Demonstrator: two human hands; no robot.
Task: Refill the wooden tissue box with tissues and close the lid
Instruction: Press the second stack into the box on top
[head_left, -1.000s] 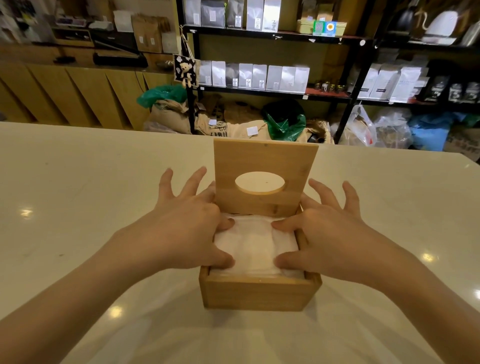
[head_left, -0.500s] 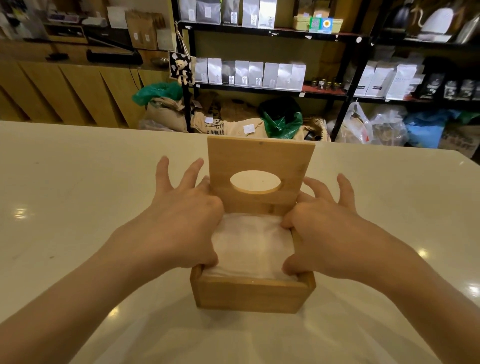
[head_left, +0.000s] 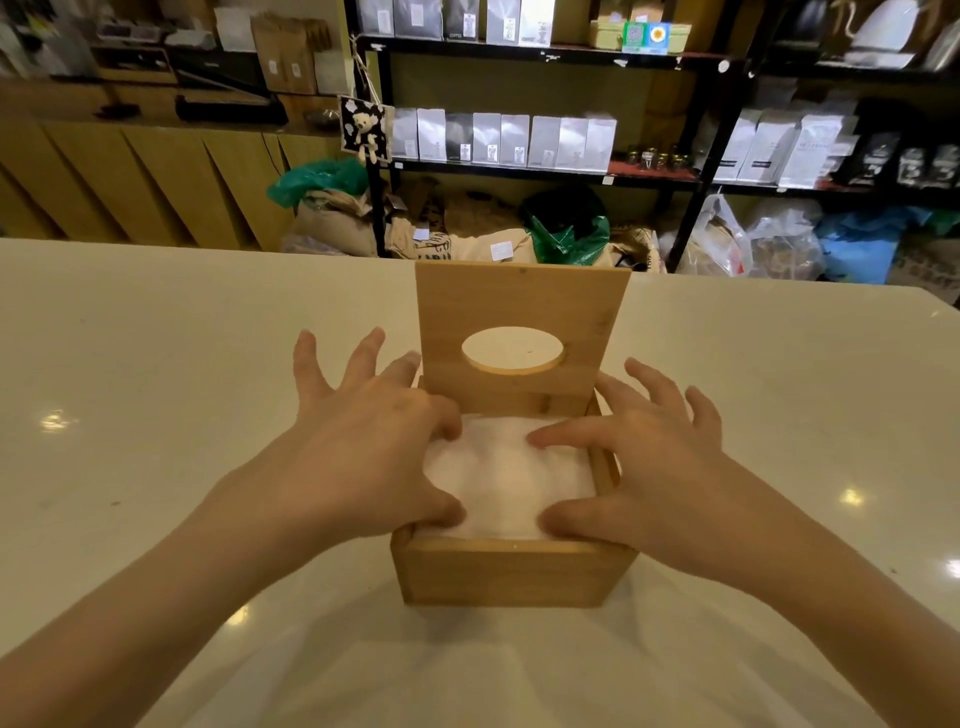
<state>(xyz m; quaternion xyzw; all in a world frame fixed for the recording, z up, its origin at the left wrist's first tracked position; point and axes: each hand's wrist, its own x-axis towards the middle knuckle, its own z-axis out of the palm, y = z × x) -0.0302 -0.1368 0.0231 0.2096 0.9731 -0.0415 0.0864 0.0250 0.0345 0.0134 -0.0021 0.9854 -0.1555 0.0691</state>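
A square wooden tissue box (head_left: 506, 574) stands on the pale table in front of me. Its hinged lid (head_left: 524, 306), with an oval hole, stands upright at the far side. A stack of white tissues (head_left: 506, 480) fills the box to near the rim. My left hand (head_left: 358, 452) lies over the box's left edge, its thumb and forefinger pressing on the tissues while the other fingers spread past the box. My right hand (head_left: 644, 467) mirrors it on the right edge, forefinger and thumb pressing the stack.
The white table (head_left: 156, 415) stretches wide to both sides of the box. Beyond its far edge stand black shelves (head_left: 519, 171) with bags and boxes, and sacks (head_left: 467, 239) on the floor.
Both forefingers have slid further inward onto the top of the tissues. The view has shifted a little; the box and upright lid stay where they were.
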